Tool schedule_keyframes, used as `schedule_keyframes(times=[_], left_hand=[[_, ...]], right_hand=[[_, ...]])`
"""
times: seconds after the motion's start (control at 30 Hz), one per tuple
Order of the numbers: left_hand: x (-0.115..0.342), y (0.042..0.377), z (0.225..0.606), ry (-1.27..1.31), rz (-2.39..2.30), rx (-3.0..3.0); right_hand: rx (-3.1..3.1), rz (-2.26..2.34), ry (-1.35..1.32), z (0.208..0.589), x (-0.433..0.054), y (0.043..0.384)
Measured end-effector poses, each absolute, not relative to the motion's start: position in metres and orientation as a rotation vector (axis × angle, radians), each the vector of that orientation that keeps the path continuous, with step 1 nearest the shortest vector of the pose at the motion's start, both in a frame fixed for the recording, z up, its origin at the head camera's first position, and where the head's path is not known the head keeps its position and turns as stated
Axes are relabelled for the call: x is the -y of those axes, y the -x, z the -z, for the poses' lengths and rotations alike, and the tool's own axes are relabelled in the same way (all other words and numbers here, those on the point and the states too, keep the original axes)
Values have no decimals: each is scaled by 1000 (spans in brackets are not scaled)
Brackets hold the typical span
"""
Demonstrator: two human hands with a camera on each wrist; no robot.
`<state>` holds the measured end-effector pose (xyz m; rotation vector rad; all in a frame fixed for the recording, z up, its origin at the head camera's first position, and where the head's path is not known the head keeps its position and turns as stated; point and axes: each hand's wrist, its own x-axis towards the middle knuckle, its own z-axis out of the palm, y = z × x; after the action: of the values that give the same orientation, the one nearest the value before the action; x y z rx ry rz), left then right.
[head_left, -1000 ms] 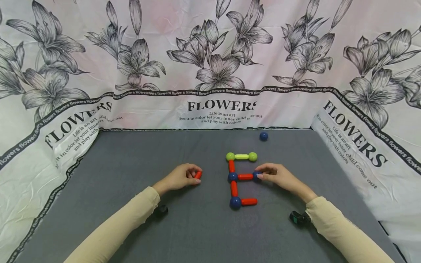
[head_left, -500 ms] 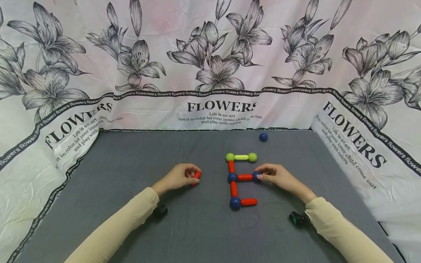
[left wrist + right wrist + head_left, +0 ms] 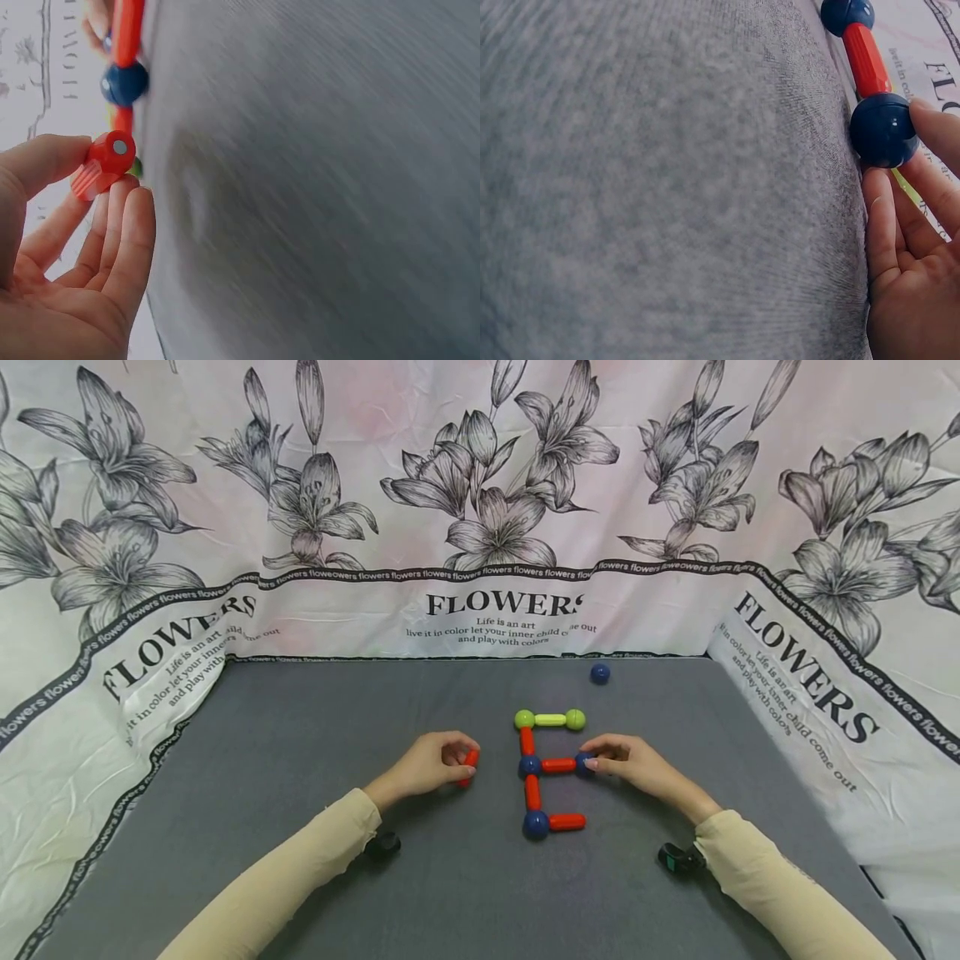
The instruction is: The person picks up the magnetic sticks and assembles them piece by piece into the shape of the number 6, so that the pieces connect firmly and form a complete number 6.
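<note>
My left hand (image 3: 431,766) pinches a red magnetic rod (image 3: 105,163) between thumb and fingers, left of the built shape; a round metal disc shows in the rod's end. My right hand (image 3: 633,764) holds a blue ball (image 3: 885,130) between thumb and fingers. That ball joins the right end of the middle red rod (image 3: 558,765). The E-like shape has a blue ball (image 3: 529,766) at its centre-left, a larger blue ball (image 3: 536,824) at the near corner with a red rod (image 3: 567,822), and a green ball (image 3: 524,719), green rod (image 3: 551,720) and second green ball (image 3: 575,719) at the far side.
A loose blue ball (image 3: 599,673) lies near the back edge of the grey table (image 3: 315,710). Flower-printed cloth (image 3: 495,610) stands behind and along both sides. Dark wrist cameras (image 3: 681,858) sit below the sleeves.
My left hand first shifts slightly, turning the red rod more upright, then moves right toward the shape with it. My right hand stays on the blue ball.
</note>
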<state>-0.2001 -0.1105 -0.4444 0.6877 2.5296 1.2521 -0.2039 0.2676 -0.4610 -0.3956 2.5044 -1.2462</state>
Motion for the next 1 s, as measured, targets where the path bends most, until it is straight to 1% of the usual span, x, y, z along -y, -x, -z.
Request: schedule_keyframes(times=[0.5, 0.8, 1.0], left_hand=[[43, 193, 426, -707, -1374, -2413], [4, 188, 423, -495, -1408, -2329], [-18, 182, 423, -431, -1461, -2222]], right_hand=[[-2499, 1246, 419, 462, -268, 205], [-2475, 1243, 430, 462, -270, 208], [-2448, 1247, 436, 460, -271, 208]])
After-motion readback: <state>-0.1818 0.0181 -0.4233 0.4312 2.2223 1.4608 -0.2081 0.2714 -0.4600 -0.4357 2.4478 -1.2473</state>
